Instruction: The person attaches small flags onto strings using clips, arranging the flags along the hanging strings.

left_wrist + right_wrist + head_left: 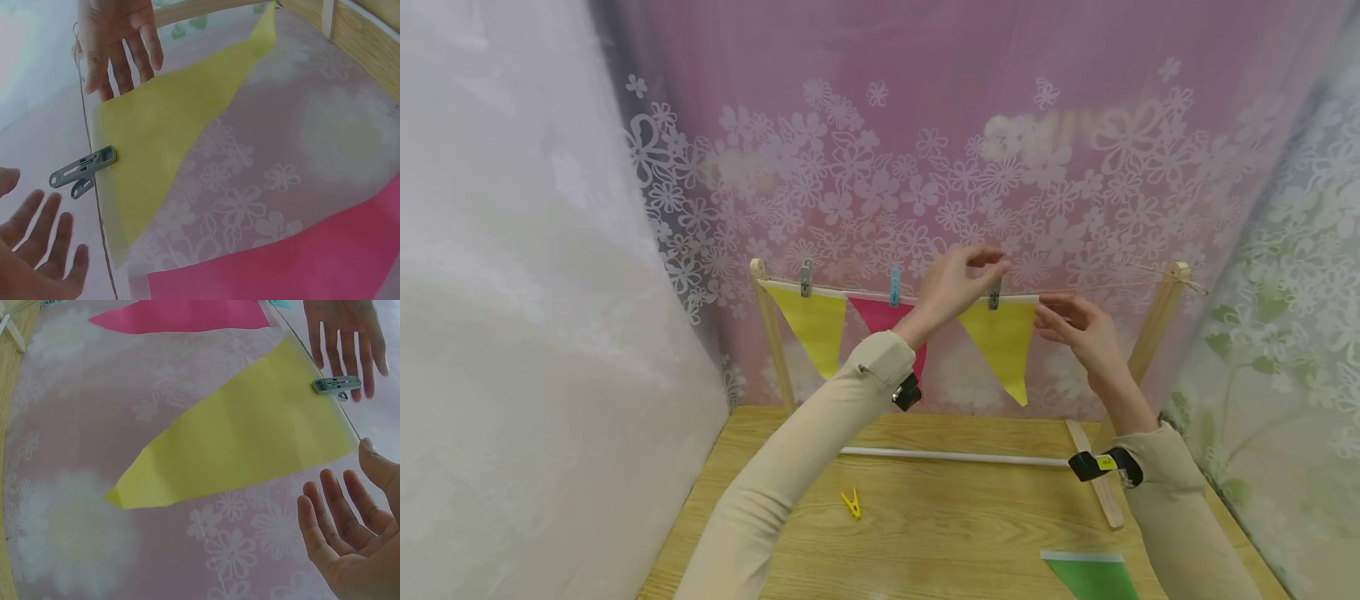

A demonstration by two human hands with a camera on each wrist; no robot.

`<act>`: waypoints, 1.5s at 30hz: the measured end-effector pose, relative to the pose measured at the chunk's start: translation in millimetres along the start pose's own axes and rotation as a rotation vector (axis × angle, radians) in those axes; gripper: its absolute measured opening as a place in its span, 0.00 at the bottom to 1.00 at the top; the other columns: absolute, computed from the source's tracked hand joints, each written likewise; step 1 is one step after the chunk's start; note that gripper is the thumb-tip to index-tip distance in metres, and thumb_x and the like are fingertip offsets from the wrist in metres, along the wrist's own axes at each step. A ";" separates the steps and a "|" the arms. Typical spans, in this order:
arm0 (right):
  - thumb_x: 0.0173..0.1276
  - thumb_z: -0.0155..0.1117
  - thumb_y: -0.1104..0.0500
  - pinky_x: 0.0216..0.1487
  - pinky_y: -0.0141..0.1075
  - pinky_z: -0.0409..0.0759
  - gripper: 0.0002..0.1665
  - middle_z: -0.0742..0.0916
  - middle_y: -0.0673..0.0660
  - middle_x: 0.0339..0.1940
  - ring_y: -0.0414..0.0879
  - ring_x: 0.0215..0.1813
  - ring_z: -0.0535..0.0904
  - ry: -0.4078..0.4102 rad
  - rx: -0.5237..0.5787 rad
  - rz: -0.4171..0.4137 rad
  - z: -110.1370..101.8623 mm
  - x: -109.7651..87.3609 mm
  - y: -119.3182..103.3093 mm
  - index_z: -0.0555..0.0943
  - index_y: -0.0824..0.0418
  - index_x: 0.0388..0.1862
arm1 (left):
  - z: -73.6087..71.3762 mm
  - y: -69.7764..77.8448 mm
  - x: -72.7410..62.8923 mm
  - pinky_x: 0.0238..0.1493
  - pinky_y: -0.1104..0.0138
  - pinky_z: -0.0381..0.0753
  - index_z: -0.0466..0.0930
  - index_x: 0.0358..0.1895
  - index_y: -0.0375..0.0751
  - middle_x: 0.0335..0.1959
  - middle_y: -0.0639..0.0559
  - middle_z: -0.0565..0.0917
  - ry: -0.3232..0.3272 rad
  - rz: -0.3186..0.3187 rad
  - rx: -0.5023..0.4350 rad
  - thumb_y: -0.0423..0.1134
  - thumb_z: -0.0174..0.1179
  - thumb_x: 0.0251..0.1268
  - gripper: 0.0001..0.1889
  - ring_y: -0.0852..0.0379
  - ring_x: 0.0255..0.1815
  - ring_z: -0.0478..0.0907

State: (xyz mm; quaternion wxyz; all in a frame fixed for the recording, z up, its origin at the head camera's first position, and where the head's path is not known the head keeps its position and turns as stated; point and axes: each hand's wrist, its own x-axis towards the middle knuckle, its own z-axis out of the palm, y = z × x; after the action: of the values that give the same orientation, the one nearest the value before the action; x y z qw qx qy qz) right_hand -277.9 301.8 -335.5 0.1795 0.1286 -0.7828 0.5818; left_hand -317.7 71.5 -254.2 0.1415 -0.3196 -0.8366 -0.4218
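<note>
A yellow triangular pennant (1006, 333) hangs from a twine line, held by a grey clothespin (84, 170) clipped on its white top edge. Close to that clothespin is my left hand (961, 283), fingers loosely extended and gripping nothing. My right hand (353, 534) is at the pennant's right top corner, fingers spread; its thumb tip is by the corner, and I cannot tell whether it touches. Farther left on the line hang a pink pennant (880, 315) under a blue clothespin (895, 287) and another yellow pennant (812, 325) under a grey clothespin (806, 277).
Two wooden posts (1157, 325) carry the twine, with a white rod (955, 455) low between their sides. On the wooden table (925, 533) lie a yellow clothespin (852, 504) and a green pennant (1093, 577). A flowered pink curtain (880, 50) hangs behind.
</note>
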 end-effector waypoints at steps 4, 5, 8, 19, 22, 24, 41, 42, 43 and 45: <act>0.79 0.58 0.55 0.47 0.26 0.83 0.16 0.87 0.45 0.49 0.34 0.46 0.86 -0.008 0.061 -0.031 -4.8 -10.2 6.3 0.79 0.59 0.60 | -0.2 -3.4 -7.6 0.60 0.68 0.76 0.84 0.59 0.46 0.56 0.54 0.86 0.110 0.124 -0.013 0.44 0.61 0.75 0.15 0.58 0.59 0.81; 0.80 0.56 0.55 0.47 0.26 0.83 0.14 0.87 0.45 0.48 0.35 0.46 0.86 -0.008 0.070 -0.036 -6.3 -12.9 8.5 0.80 0.57 0.59 | -0.5 -4.3 -10.0 0.62 0.69 0.75 0.84 0.58 0.45 0.55 0.54 0.87 0.135 0.154 -0.014 0.43 0.61 0.75 0.15 0.59 0.58 0.81; 0.82 0.53 0.54 0.46 0.25 0.83 0.12 0.88 0.44 0.48 0.35 0.45 0.86 -0.005 0.070 -0.041 -11.2 -20.4 16.7 0.80 0.52 0.56 | -1.8 -7.0 -18.2 0.63 0.70 0.73 0.85 0.55 0.44 0.52 0.53 0.88 0.201 0.222 -0.006 0.41 0.62 0.74 0.12 0.59 0.56 0.81; 0.83 0.51 0.54 0.45 0.26 0.83 0.16 0.88 0.41 0.46 0.35 0.44 0.85 0.004 -0.005 -0.012 -12.0 -55.1 51.1 0.80 0.58 0.60 | 2.3 -23.2 -54.5 0.53 0.70 0.78 0.87 0.49 0.42 0.43 0.52 0.89 0.282 0.318 0.036 0.40 0.63 0.73 0.09 0.58 0.46 0.83; 0.83 0.52 0.55 0.44 0.28 0.84 0.15 0.88 0.40 0.45 0.35 0.43 0.86 0.009 0.004 -0.004 -9.3 -63.8 60.0 0.81 0.58 0.58 | 5.6 -30.5 -65.6 0.48 0.71 0.78 0.87 0.48 0.42 0.40 0.53 0.89 0.285 0.326 0.030 0.40 0.63 0.73 0.08 0.58 0.44 0.83; 0.82 0.52 0.56 0.43 0.28 0.84 0.15 0.89 0.39 0.44 0.36 0.42 0.86 0.013 0.016 0.006 -7.6 -68.7 65.4 0.83 0.58 0.56 | 8.4 -35.7 -73.2 0.45 0.72 0.77 0.87 0.46 0.42 0.39 0.53 0.89 0.283 0.325 0.018 0.40 0.63 0.72 0.08 0.58 0.43 0.83; 0.82 0.53 0.56 0.40 0.30 0.85 0.22 0.88 0.40 0.42 0.34 0.39 0.85 0.042 -0.051 0.108 -4.0 -108.1 110.8 0.79 0.75 0.57 | 45.0 -109.1 -139.0 0.41 0.65 0.81 0.88 0.43 0.43 0.34 0.54 0.89 0.280 0.143 0.028 0.39 0.65 0.71 0.06 0.58 0.36 0.82; 0.82 0.53 0.56 0.40 0.30 0.85 0.22 0.88 0.39 0.41 0.34 0.39 0.85 0.043 -0.066 0.120 -4.5 -110.0 113.9 0.78 0.75 0.57 | 47.1 -114.9 -142.9 0.41 0.63 0.82 0.88 0.42 0.42 0.33 0.54 0.89 0.282 0.136 0.040 0.39 0.65 0.71 0.06 0.58 0.35 0.83; 0.82 0.54 0.55 0.39 0.30 0.85 0.22 0.88 0.39 0.41 0.34 0.39 0.85 0.045 -0.083 0.127 -5.0 -111.9 116.8 0.79 0.75 0.57 | 49.0 -121.1 -146.7 0.41 0.62 0.82 0.88 0.42 0.42 0.32 0.54 0.89 0.276 0.129 0.040 0.38 0.65 0.71 0.06 0.57 0.35 0.83; 0.82 0.54 0.55 0.39 0.30 0.85 0.22 0.88 0.40 0.42 0.33 0.39 0.85 0.046 -0.112 0.138 -5.9 -115.8 123.5 0.79 0.74 0.58 | 52.3 -133.7 -155.8 0.43 0.60 0.83 0.88 0.42 0.42 0.32 0.53 0.89 0.261 0.107 0.030 0.38 0.64 0.72 0.06 0.57 0.36 0.83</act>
State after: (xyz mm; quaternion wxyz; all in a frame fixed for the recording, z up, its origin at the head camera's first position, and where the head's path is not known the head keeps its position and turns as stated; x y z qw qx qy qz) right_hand -223.3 342.4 -490.6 0.1640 0.0509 -0.8168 0.5508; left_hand -285.8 -10.5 -447.0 0.2764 -0.3042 -0.7989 -0.4392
